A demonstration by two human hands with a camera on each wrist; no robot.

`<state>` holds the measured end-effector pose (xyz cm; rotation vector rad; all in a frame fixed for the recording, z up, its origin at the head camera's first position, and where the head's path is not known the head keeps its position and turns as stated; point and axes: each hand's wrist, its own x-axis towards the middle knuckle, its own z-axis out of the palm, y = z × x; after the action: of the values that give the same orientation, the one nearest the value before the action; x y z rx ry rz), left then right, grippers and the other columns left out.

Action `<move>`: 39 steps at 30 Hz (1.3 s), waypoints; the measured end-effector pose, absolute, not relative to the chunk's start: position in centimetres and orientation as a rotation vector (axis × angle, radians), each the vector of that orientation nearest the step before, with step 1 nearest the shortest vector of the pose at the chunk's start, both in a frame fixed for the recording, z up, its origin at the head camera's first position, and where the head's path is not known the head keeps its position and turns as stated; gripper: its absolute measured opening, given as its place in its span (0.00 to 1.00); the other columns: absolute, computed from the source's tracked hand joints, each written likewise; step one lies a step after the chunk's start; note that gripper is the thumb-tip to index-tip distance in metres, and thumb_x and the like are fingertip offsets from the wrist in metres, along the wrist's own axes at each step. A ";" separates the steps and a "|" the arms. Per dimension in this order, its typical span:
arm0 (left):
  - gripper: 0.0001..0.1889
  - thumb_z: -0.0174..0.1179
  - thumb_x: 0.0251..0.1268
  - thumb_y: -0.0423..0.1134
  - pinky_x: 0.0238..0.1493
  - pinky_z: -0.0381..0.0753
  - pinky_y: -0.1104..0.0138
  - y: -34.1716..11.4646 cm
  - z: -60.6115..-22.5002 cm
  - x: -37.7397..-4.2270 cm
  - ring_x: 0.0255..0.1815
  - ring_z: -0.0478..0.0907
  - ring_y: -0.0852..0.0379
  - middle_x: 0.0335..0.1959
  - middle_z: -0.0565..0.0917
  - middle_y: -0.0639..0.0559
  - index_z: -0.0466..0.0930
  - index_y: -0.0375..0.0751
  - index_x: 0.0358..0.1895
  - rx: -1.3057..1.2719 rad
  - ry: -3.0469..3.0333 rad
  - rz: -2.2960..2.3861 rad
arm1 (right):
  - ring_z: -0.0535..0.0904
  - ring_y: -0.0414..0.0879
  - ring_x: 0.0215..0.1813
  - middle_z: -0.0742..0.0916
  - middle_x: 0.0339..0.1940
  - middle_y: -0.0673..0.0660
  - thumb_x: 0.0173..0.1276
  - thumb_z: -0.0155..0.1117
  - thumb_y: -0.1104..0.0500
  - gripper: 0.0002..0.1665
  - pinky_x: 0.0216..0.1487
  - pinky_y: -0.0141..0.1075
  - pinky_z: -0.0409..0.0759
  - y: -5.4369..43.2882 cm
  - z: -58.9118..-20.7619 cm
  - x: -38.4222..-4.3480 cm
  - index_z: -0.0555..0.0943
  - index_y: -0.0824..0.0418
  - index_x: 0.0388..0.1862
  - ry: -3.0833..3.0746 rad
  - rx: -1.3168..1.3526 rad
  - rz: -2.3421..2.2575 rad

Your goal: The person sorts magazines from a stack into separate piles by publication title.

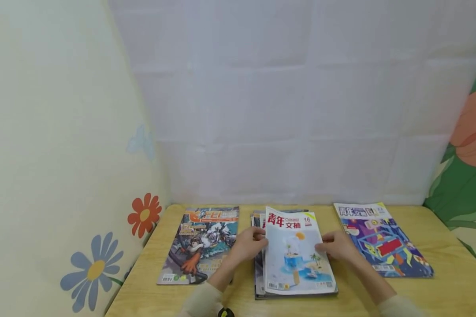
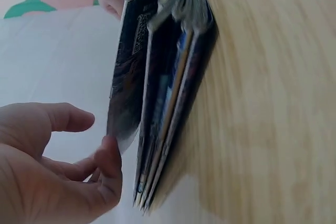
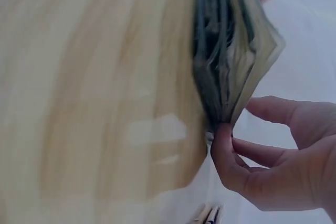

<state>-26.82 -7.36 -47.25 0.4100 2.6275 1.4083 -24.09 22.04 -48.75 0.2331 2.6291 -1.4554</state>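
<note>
In the head view a magazine (image 1: 279,259) with a pale blue beach cover lies over a small stack of magazines (image 1: 259,275), slightly askew. My left hand (image 1: 247,244) holds its left edge, and my right hand (image 1: 338,247) holds the right edge. The left wrist view shows the upper magazine (image 2: 128,61) raised at an angle from the stack, with curled fingers (image 2: 107,163) against its edge. In the right wrist view, fingers (image 3: 223,148) and thumb meet at the side of the magazines, whose pages fan apart.
A dark magazine (image 1: 206,246) with an orange title lies to the left on the wooden table (image 1: 139,286). To the right lies a purple and blue magazine (image 1: 384,242). Behind the table hangs a white sheet (image 1: 285,110), and a painted wall (image 1: 63,132) borders the left side.
</note>
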 end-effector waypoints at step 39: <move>0.33 0.66 0.60 0.23 0.35 0.88 0.54 -6.9 -49.2 -26.7 0.44 0.85 0.45 0.50 0.82 0.41 0.65 0.35 0.68 0.203 1.812 2.016 | 0.81 0.56 0.42 0.77 0.48 0.68 0.60 0.60 0.74 0.42 0.41 0.48 0.86 24.8 -47.0 -22.2 0.64 0.72 0.75 2.238 0.175 -1.905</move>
<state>-26.69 -6.85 -49.20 0.2026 1.8120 2.0158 -22.18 24.79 -47.00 0.1746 2.2380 -1.9048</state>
